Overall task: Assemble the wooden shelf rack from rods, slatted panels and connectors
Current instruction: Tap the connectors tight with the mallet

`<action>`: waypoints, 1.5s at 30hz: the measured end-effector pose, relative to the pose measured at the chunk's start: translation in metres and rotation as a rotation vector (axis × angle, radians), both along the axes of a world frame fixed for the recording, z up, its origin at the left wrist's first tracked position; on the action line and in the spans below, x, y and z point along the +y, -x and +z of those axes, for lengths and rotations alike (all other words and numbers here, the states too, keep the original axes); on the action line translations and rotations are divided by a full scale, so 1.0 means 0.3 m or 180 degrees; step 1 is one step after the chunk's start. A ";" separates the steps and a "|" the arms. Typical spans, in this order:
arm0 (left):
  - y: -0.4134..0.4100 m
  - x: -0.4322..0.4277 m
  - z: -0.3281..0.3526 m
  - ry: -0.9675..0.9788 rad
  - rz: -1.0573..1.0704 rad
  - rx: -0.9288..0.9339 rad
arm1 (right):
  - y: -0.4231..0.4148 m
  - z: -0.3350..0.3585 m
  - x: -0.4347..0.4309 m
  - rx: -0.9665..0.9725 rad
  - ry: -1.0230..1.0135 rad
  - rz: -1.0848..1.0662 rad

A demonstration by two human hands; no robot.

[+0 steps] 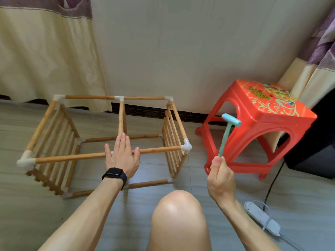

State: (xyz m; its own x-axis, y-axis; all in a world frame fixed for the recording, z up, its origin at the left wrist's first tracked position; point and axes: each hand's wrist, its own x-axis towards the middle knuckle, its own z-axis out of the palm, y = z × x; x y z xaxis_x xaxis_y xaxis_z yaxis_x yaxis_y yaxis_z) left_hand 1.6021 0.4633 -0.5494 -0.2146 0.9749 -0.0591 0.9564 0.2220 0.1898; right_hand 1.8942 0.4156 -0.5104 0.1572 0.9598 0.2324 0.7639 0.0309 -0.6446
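Just in front of the red stool (262, 113), the right hand (220, 178) grips a small hammer (226, 134) low on its handle, head raised. Left of the stool, the left hand (122, 154) lies flat, fingers straight, on the rack's (121, 116) near top rod (72, 157). The rack sits on the floor, its long axis running towards the stool. It looks light and stiff but probably loose at the white connectors (186, 146), so hold the rods, not the thin slats (172, 134).

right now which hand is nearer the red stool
Right. The right hand, gripping the small hammer, is raised just in front of the red stool. The left hand rests flat on the rack's front rod, farther off to the stool's left.
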 end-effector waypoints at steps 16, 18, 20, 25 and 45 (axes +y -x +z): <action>0.010 -0.006 -0.003 0.0062 0.0000 0.0021 | 0.054 0.000 0.055 0.1950 0.1703 -0.0601; 0.010 -0.017 0.000 -0.0050 0.0015 0.0094 | 0.043 0.001 0.055 0.1969 0.1679 -0.0467; 0.008 -0.028 0.003 -0.0111 0.0018 0.0177 | 0.039 -0.002 0.050 0.1927 0.1968 -0.0369; 0.016 -0.053 0.004 -0.0106 -0.0020 0.0322 | 0.036 -0.007 0.062 0.2321 0.1643 -0.0688; 0.099 0.251 0.084 0.0202 -0.0137 -0.0051 | 0.225 0.119 0.507 -0.0199 0.1059 0.0403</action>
